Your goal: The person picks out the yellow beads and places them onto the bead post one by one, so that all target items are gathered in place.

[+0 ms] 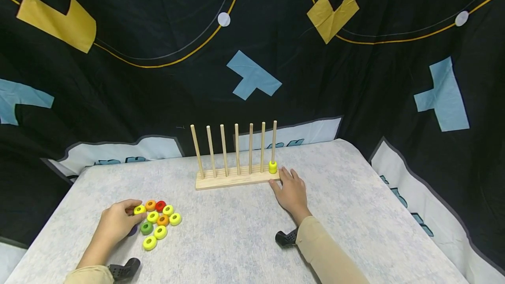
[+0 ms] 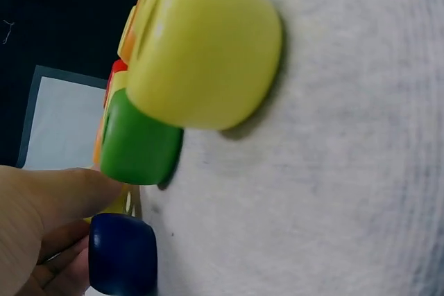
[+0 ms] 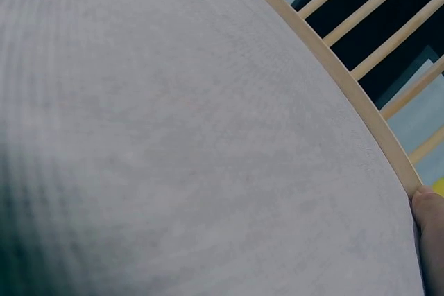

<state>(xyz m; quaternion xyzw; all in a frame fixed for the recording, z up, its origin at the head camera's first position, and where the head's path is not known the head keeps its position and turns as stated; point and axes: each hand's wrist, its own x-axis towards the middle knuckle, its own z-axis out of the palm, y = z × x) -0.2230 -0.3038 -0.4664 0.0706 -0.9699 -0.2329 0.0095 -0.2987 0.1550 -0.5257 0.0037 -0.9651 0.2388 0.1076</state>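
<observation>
At the left of a cluster of small coloured rings, my left hand (image 1: pixel 115 222) pinches a yellow ring (image 1: pixel 139 210) between thumb and fingers. A dark blue ring (image 2: pixel 123 254) sits beside that hand in the left wrist view, with a green ring (image 2: pixel 141 141) and a large yellow ring (image 2: pixel 206 46) further up. My right hand (image 1: pixel 292 193) grips the right end of a wooden peg rack (image 1: pixel 232 180), thumb at the front edge. In the right wrist view the thumb (image 3: pixel 428 206) shows at the end of the base. Yellow rings (image 1: pixel 272 167) sit low on the rightmost peg.
Several more rings, including an orange ring (image 1: pixel 151 205) and a red ring (image 1: pixel 160 206), lie on the pale patterned tabletop (image 1: pixel 221 240). Several upright pegs (image 1: pixel 237 148) rise from the rack. Behind hangs a dark cloth (image 1: pixel 165 95) with coloured shapes.
</observation>
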